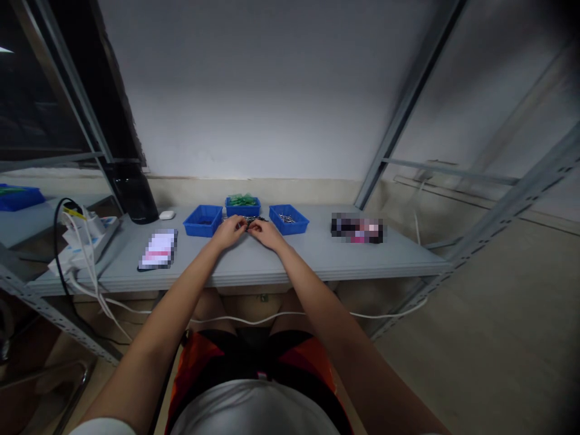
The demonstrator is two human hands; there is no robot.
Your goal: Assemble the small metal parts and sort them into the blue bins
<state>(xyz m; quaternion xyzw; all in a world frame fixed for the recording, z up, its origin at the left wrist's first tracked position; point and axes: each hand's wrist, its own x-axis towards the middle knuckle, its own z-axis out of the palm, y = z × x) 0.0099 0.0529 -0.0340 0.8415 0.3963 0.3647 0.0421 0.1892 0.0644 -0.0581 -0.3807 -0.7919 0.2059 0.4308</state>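
Right at the fingertips lies a loose cluster of small, slim, dark and silvery pieces [257, 220], apparently metal, on the grey tabletop [362, 257]. Some look black, others shine; they are too small and too crowded to count. The two bare hands meet over the near edge of this cluster: the left hand [231, 229] comes in from seven o'clock, the right hand [268, 233] from five. Both have their fingers bent and drawn together, the tips almost meeting, but whether either pinches a piece I cannot tell.

Taking the hands as the clock's centre, three open blue rectangular plastic trays stand close around them. The left tray [199, 231], at nine o'clock, is dark inside, its contents hard to make out. The middle tray [243, 211], at twelve, is heaped with green pieces [241, 199]. The right tray [294, 229], near three, holds thin silvery pieces [286, 218]; neither heap can be counted.

Farther out, one phone with a blurred bright screen [158, 248] lies between eight and nine o'clock. One small white rounded case [167, 215] and, beyond it, one black cylindrical bottle [136, 196] sit between nine and ten. One white power strip [102, 241] with cables is at nine, by the table's end, and one blurred dark and pink object [357, 229] lies at three, well apart from the trays
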